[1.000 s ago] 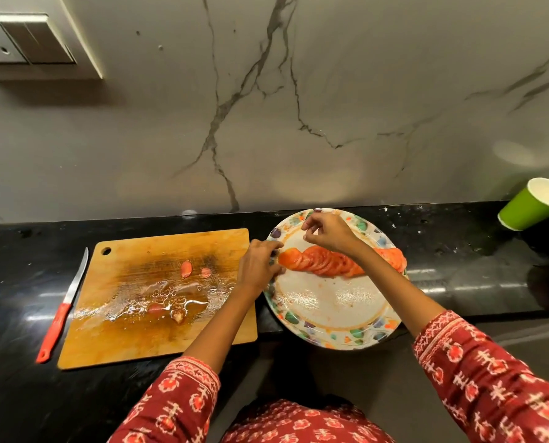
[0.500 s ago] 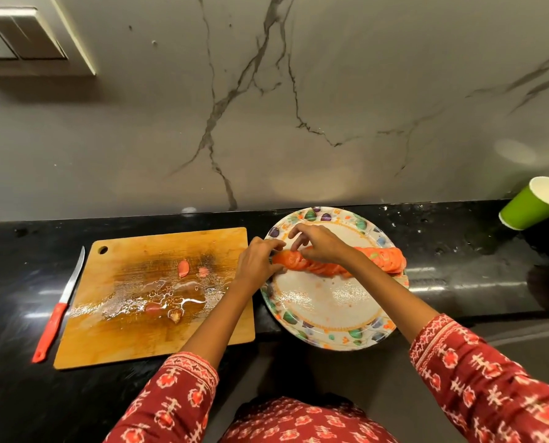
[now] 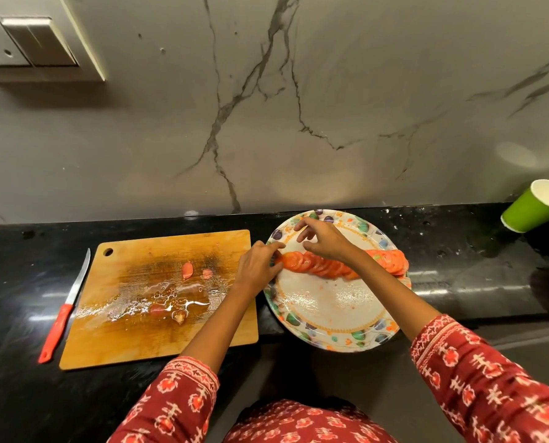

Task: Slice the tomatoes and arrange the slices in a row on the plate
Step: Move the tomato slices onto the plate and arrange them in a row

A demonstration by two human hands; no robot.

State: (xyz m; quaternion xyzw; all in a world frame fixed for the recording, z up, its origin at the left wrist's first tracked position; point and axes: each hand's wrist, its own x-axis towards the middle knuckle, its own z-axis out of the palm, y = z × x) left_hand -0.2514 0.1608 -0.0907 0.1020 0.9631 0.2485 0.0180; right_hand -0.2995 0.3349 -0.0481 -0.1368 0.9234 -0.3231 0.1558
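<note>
Since half a second ago, the right hand has lifted slightly off the tomato slices, its fingers now spread loosely above the row's left part and holding nothing. Two red patterned sleeves fill the bottom of the frame. At centre, one round plate with a colourful leaf-pattern rim sits at the near edge of one black counter. One overlapping row of slices, too many and too tightly packed to count, crosses the plate's upper half from left rim to right rim. One left hand rests at the plate's left rim, fingers narrowly curled, fingertips touching the leftmost slice. Left of centre lies one wet wooden cutting board with about four small tomato scraps. Further left lies one red-handled knife. At the right edge stands one green paper cup. In the upper left is one wall switch panel.
</note>
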